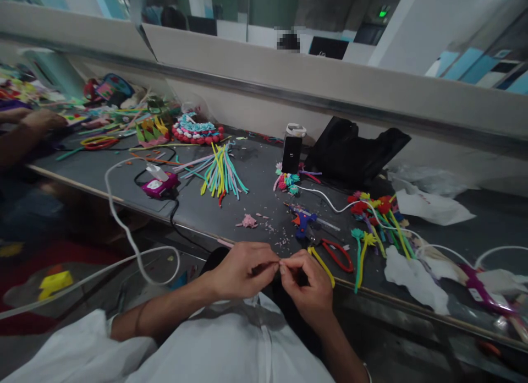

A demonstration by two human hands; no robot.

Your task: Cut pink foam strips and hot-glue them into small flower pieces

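My left hand (249, 270) and my right hand (307, 281) meet over the table's front edge, fingertips pinched together. Between them is something tiny, perhaps pinkish, that I cannot make out. A pink pipe cleaner piece (225, 243) lies just behind my left hand. Beyond the hands sits a small pink pipe cleaner shape (249, 221), with short pink clippings (282, 235) scattered beside it. A blue glue gun (304, 222) rests behind my right hand. Pliers with red and yellow handles (340, 255) lie to its right.
A fan of pipe cleaners (223, 171) lies at the back left, near a purple power strip (160, 186). A phone (291, 153) stands at the back, by a black bag (355, 152). Pipe cleaner flowers (367, 237) and cables fill the right. A co-worker's hand (43, 120) is far left.
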